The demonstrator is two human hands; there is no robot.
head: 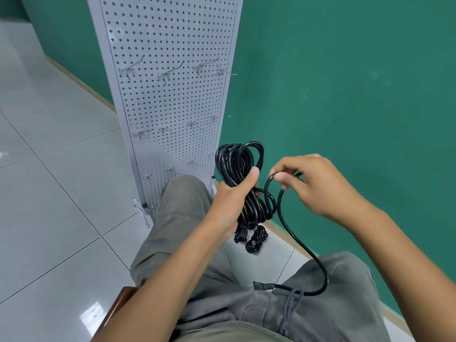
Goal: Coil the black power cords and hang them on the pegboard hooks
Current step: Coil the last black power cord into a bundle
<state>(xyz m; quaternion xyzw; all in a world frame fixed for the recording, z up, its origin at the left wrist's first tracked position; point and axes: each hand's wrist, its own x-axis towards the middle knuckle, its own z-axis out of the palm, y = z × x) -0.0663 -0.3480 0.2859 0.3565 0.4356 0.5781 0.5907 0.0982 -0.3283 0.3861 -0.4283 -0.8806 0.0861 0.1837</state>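
green wall, glossy black coiled cord

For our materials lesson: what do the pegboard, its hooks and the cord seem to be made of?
Pegboard: likely white painted sheet metal, thin and evenly perforated. Hooks: bare silvery wire, probably steel. Power cord: black glossy rubber or plastic jacket, showing highlights and bending freely.

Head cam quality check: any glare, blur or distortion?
Head view: wide-angle bending bows the pegboard edges; glare patch on the floor tile; light even, shadows soft; upper hooks slightly soft; cord coil and both hands sharp.
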